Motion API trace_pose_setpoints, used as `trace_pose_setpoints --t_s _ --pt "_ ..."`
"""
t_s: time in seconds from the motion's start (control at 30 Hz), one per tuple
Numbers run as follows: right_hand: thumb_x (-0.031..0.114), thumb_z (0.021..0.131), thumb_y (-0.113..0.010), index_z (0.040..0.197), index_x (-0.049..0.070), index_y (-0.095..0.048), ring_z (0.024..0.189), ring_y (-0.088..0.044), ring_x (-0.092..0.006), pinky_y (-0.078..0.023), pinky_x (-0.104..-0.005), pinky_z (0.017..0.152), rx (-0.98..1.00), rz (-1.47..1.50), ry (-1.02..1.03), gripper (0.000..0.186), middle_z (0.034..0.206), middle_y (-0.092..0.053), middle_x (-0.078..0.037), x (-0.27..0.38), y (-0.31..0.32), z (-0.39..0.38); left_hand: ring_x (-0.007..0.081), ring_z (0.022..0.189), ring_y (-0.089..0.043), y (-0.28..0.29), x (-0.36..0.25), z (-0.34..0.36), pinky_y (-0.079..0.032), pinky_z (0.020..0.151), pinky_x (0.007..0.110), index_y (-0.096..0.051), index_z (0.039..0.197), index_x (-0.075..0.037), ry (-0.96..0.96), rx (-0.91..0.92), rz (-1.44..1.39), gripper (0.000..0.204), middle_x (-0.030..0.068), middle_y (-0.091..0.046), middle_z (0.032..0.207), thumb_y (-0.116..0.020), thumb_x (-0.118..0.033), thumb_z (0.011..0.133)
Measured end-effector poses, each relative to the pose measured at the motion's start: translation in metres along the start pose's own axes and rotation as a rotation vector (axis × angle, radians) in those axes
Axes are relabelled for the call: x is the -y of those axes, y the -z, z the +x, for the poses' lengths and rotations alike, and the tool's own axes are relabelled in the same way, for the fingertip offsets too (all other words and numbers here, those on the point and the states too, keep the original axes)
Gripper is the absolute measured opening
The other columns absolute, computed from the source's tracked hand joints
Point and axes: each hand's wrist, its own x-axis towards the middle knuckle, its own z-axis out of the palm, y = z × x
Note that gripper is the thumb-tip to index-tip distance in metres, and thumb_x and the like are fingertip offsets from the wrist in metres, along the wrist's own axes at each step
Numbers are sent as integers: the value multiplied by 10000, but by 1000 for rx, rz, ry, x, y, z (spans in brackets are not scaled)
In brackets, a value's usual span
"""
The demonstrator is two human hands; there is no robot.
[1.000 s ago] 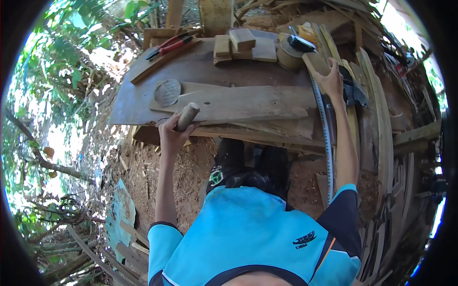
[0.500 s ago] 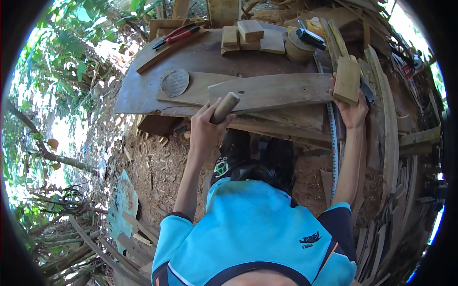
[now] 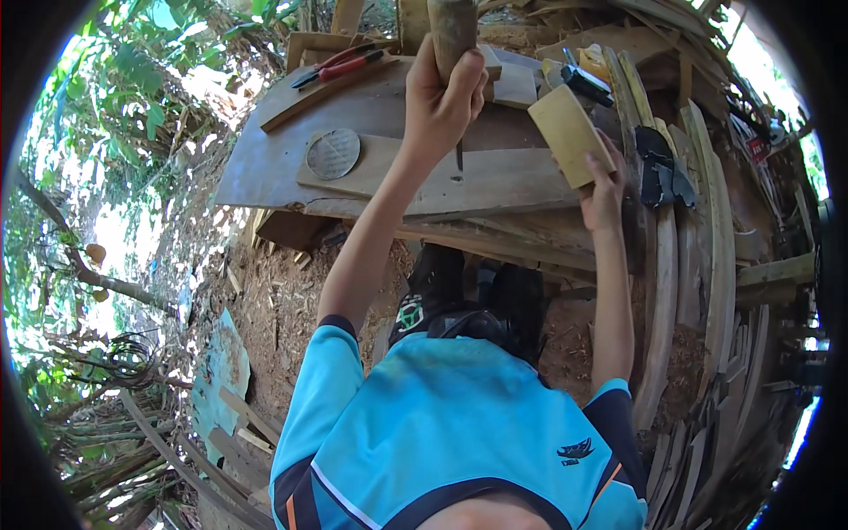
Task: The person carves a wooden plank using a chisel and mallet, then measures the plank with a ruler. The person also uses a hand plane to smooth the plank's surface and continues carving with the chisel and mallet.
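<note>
My left hand (image 3: 446, 102) is raised over the far side of the bench, its fingers wrapped round a tool with a thick round wooden handle (image 3: 452, 31). A thin dark blade or shaft (image 3: 459, 156) points down below that fist; its exact kind I cannot make out. In my right hand (image 3: 603, 181) is a pale rectangular wooden block (image 3: 570, 134), tilted and held by its near end above the right part of the bench. Beneath both hands lies a long plank (image 3: 512, 181). The blade's tip seems close to this plank, but I cannot tell if they touch.
On the bench (image 3: 265, 168) are a round flat disc (image 3: 333, 154), red-handled pliers (image 3: 349, 65) on a wood strip, and small wood blocks (image 3: 514, 87). A black object (image 3: 658, 168) lies on long boards (image 3: 709, 230) at the right. Wood scraps and shavings litter the ground.
My left hand has risen forward and to the right with the tool, whose blade now shows. My right hand has shifted left, and the block in it leans further left.
</note>
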Motion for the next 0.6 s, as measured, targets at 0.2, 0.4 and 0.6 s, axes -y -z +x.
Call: trace_pose_setpoints --t_s 0.2,0.4,0.6 --pt "119 796 -568 1148 -10 -407 963 -552 -284 -545 -402 730 -54 88 -51 408 1081 -493 -157 -12 1 13 51 420 -385 -1 14 -3 -286 366 185 -420 928 -52 21 11 73 234 11 -435 610 -435 -285 909" --pt "148 839 -503 1114 -137 -377 908 -582 -360 -537 -391 765 -50 159 -171 416 1060 -506 -267 -9 9 20 72 388 -363 1 12 -6 -277 363 208 -406 978 -38 3 49 116 320 24 -417 597 -379 -352 922" --pt "154 837 -511 1130 -127 -363 903 -582 -364 -538 -386 773 -34 169 -163 433 1057 -504 -267 -8 8 20 78 383 -350 5 18 -11 -275 358 215 -399 968 -32 -24 57 94 364 36 -409 585 -394 -392 909"
